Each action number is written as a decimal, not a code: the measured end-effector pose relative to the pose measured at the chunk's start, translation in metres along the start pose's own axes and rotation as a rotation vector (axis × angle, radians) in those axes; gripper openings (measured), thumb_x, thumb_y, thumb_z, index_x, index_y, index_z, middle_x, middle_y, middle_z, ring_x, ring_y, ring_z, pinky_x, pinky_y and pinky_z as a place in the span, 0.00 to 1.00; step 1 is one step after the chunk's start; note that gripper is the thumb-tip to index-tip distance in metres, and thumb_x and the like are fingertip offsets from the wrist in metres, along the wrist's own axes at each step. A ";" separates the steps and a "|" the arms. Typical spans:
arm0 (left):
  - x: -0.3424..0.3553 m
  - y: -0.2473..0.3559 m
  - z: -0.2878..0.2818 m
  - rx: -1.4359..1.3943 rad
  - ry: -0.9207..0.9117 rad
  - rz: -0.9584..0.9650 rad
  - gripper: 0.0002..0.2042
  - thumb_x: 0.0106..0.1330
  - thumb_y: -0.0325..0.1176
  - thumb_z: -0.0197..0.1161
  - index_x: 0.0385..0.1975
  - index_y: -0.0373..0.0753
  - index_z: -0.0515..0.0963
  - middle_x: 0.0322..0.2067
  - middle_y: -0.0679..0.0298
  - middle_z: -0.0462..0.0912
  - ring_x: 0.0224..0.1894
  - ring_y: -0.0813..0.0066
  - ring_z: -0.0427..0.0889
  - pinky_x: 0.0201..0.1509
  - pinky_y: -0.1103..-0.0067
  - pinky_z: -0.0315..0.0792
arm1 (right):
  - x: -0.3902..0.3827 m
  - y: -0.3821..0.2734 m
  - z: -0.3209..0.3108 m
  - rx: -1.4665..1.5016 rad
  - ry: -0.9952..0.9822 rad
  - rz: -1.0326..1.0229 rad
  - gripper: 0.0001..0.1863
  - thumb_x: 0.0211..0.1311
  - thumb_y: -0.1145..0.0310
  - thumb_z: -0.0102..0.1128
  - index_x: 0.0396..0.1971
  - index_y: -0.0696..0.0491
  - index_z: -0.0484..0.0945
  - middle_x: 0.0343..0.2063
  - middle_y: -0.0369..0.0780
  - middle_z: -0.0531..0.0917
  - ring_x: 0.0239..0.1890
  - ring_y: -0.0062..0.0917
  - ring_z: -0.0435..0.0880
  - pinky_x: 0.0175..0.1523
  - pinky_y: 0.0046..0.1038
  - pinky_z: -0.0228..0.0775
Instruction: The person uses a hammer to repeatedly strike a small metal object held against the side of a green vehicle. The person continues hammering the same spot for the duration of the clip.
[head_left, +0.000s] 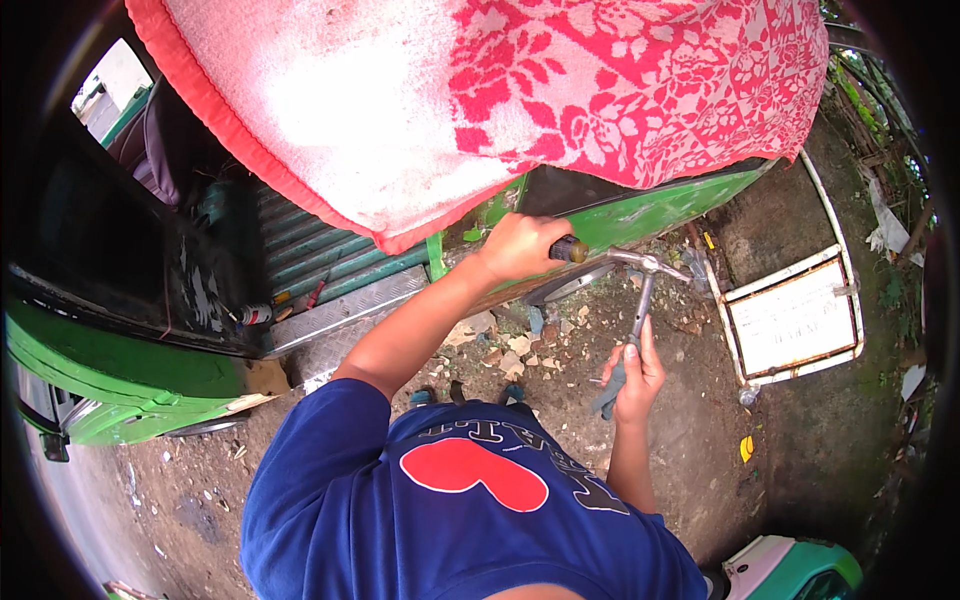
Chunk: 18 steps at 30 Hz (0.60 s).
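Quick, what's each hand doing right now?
Left hand: closed around the handle of a dark-handled tool; its other end is hidden.
Right hand: holding a metal hammer, head up.

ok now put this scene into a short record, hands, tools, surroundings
left hand: closed around a dark handle
right hand: holding a hammer, head end up
workplace: beside a green vehicle
cover: red and white floral cloth draped over vehicle
ground: scattered pale fragments
right side: white panel in a metal frame
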<state>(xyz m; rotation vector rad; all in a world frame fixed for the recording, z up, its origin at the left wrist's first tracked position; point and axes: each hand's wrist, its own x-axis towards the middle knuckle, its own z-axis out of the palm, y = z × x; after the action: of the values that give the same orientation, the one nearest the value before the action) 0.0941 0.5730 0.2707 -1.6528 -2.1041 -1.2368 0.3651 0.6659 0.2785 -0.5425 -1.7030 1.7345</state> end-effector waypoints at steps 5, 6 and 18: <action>0.008 0.006 -0.005 0.017 0.004 -0.119 0.14 0.51 0.40 0.69 0.35 0.44 0.77 0.28 0.59 0.83 0.31 0.56 0.84 0.33 0.64 0.77 | 0.002 0.002 0.007 -0.014 -0.046 -0.014 0.28 0.72 0.71 0.48 0.69 0.56 0.58 0.23 0.37 0.75 0.19 0.18 0.74 0.23 0.20 0.69; 0.011 0.005 -0.004 0.006 0.001 -0.143 0.14 0.51 0.40 0.69 0.35 0.44 0.77 0.28 0.58 0.83 0.31 0.55 0.84 0.33 0.64 0.77 | 0.003 0.002 0.008 0.006 -0.065 0.012 0.28 0.72 0.71 0.48 0.69 0.56 0.58 0.23 0.37 0.75 0.19 0.18 0.74 0.22 0.20 0.69; 0.008 -0.003 0.005 0.053 0.035 -0.099 0.17 0.50 0.40 0.71 0.37 0.43 0.76 0.28 0.57 0.83 0.30 0.53 0.83 0.33 0.63 0.77 | 0.013 -0.011 0.028 0.205 0.046 -0.076 0.27 0.72 0.71 0.50 0.69 0.56 0.60 0.23 0.37 0.76 0.18 0.18 0.74 0.22 0.21 0.69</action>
<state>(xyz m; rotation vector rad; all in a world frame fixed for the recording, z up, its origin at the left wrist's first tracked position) 0.0906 0.5817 0.2709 -1.5109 -2.2015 -1.2179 0.3384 0.6545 0.2931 -0.4164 -1.4743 1.8013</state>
